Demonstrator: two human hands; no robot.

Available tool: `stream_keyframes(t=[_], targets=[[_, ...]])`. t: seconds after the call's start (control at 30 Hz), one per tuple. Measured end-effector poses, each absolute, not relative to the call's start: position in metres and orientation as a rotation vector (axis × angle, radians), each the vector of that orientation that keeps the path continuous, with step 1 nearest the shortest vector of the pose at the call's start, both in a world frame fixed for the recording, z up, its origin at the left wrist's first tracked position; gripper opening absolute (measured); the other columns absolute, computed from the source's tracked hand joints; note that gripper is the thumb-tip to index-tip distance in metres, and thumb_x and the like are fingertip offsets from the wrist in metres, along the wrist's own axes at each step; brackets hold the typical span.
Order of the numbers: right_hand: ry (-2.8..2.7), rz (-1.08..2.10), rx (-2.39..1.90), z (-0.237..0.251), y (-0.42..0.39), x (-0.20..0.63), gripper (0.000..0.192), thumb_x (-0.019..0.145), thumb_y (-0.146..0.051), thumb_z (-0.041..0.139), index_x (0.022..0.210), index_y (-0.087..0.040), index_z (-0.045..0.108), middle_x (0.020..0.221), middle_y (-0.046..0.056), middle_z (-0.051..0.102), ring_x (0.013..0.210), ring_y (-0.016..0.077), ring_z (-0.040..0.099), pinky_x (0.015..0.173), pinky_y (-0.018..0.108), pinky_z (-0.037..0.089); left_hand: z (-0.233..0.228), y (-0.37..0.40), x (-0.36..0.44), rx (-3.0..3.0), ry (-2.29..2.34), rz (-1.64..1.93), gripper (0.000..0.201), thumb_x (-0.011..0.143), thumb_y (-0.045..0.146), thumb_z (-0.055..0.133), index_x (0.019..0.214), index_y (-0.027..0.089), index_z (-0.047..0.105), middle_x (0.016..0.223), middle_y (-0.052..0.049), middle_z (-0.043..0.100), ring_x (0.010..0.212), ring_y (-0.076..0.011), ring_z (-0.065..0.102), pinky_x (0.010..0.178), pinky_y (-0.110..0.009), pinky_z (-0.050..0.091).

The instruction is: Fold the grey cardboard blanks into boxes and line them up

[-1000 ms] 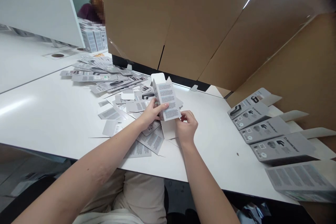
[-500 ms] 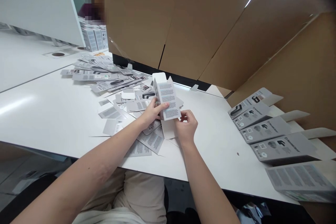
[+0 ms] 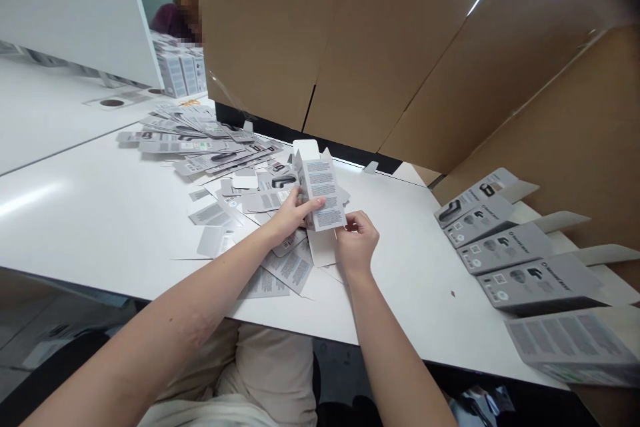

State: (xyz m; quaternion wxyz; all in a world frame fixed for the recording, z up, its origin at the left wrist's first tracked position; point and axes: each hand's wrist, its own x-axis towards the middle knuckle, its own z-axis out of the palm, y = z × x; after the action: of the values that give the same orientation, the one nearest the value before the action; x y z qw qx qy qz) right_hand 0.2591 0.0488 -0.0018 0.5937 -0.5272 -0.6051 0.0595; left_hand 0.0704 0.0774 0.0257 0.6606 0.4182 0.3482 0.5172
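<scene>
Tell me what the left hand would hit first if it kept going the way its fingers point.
The left hand points up and right, already pressed against the grey printed carton sleeve it holds. Past that, probably the brown corrugated cardboard wall, though depth is unclear.

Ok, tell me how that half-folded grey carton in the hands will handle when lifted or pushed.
The carton probably weighs very little: the left hand and right hand hold it by the fingertips alone. Its walls are thin printed card with open flaps, so it likely flexes and crushes easily. Stood on end, it would probably tip at a push.
</scene>
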Motion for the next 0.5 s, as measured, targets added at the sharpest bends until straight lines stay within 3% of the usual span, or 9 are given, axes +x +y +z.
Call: stream_keyframes(t=[0.1, 0.17, 0.3, 0.5], targets=[[-1.411, 0.144, -1.236, -0.003, 0.049, 0.262, 0.018, 0.090, -0.035, 0.080, 0.077, -0.027, 0.070, 0.076, -0.001, 0.068, 0.071, 0.0205, 0.055, 0.069, 0.036, 0.048, 0.026, 0.078, 0.072, 0.943, 0.796, 1.206, 0.077, 0.079, 0.055, 0.109, 0.133, 0.023, 0.064, 0.133, -0.018, 0.087, 0.118, -0.0410, 0.088, 0.080, -0.047, 0.076], [-1.416, 0.170, -1.250, -0.004, 0.050, 0.264, 0.019, 0.091, -0.044, 0.086, 0.092, -0.026, 0.080, 0.086, 0.001, 0.074, 0.075, 0.0215, 0.058, 0.070, 0.036, 0.050, 0.029, 0.079, 0.071, 0.944, 0.797, 1.278, 0.078, 0.080, 0.057, 0.107, 0.134, 0.025, 0.062, 0.139, -0.018, 0.085, 0.124, -0.0415, 0.086, 0.087, -0.049, 0.077], [-1.266, 0.411, -1.343, -0.004, 0.050, 0.267, 0.059, 0.085, -0.066, 0.097, 0.124, -0.023, 0.085, 0.112, 0.009, 0.083, 0.090, 0.0246, 0.065, 0.078, 0.037, 0.055, 0.043, 0.078, 0.065, 0.988, 0.771, 1.534, 0.080, 0.083, 0.067, 0.101, 0.140, 0.032, 0.057, 0.155, -0.012, 0.076, 0.149, -0.0387, 0.074, 0.104, -0.045, 0.073], [-1.173, 0.677, -1.250, -0.008, 0.037, 0.252, 0.069, 0.094, -0.088, 0.074, 0.100, -0.021, 0.089, 0.096, 0.012, 0.087, 0.078, 0.0232, 0.069, 0.067, 0.035, 0.052, 0.066, 0.064, 0.063, 1.267, 0.638, 1.853, 0.087, 0.092, 0.082, 0.090, 0.157, 0.039, 0.052, 0.159, -0.010, 0.071, 0.162, -0.0297, 0.064, 0.135, -0.041, 0.053]])
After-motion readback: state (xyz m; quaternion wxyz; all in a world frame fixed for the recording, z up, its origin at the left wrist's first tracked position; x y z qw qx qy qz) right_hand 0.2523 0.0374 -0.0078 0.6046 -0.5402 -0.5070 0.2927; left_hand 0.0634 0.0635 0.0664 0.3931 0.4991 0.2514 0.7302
